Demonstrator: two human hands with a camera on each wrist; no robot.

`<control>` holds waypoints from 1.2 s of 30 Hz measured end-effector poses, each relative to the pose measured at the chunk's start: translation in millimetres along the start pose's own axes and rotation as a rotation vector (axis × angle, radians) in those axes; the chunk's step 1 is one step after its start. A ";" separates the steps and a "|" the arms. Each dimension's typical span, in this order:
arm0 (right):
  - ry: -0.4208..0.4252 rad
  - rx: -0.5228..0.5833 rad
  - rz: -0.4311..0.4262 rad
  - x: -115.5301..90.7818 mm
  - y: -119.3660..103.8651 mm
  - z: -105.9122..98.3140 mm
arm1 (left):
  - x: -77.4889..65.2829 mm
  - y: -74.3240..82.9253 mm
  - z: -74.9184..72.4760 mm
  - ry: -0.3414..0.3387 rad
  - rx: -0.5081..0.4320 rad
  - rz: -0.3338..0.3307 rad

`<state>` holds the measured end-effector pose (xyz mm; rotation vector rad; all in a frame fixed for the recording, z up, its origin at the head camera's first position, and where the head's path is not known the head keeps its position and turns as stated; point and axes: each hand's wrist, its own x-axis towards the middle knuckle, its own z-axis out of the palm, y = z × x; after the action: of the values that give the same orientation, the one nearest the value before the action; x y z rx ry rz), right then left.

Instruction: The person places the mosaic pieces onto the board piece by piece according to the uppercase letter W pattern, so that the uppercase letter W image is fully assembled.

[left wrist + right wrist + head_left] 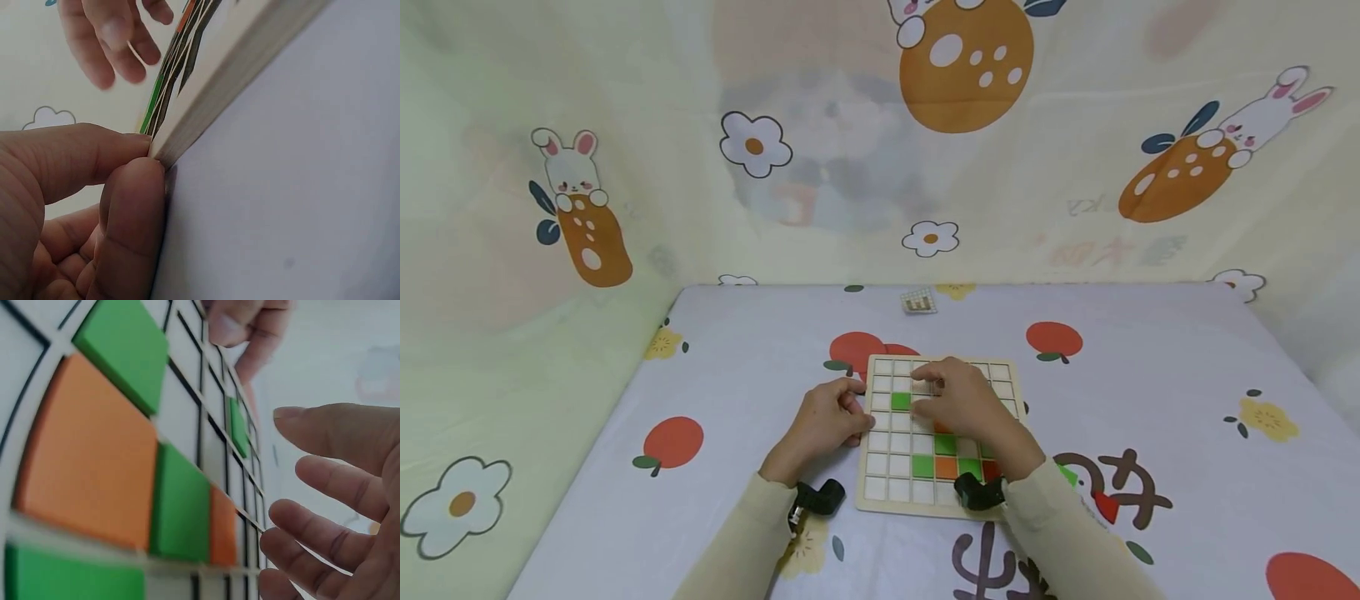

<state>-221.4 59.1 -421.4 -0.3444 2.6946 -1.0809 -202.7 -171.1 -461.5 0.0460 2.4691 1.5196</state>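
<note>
A light wooden grid board (862,475) lies flat on the table. Green tiles, orange tiles and a red tile (991,470) fill some of its squares; one green tile (901,402) sits apart toward the upper left. At the board's left edge, my left hand (822,421) grips the rim with thumb and finger, seen close up in the left wrist view at the board's side (206,94). My right hand (962,400) hovers over the middle of the board, fingers spread and holding nothing. It hides part of the grid. Large in the right wrist view is an orange tile (87,453).
A small patterned packet or card (918,302) lies near the table's back edge. The pale tablecloth (760,350) carries printed fruit and flowers. A patterned curtain (835,225) hangs behind the table. Black wrist cameras sit at both sleeves, the right one (979,492) over the board's front edge.
</note>
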 end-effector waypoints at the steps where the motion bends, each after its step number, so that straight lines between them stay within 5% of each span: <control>1: 0.009 0.005 0.000 -3.4 1.8 -3.3 | -0.3 0.0 0.4 0.002 0.001 -0.002; 18: 0.160 0.000 0.093 -82.2 58.4 -62.7 | -2.8 3.4 2.2 0.021 0.019 0.008; 36: 0.093 -0.067 0.242 -152.2 96.7 -59.3 | -2.6 2.1 5.3 0.021 -0.023 0.007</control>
<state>-106.9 210.2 -429.9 0.0230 2.7678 -0.9600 -199.2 -165.8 -461.5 0.0353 2.4691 1.5595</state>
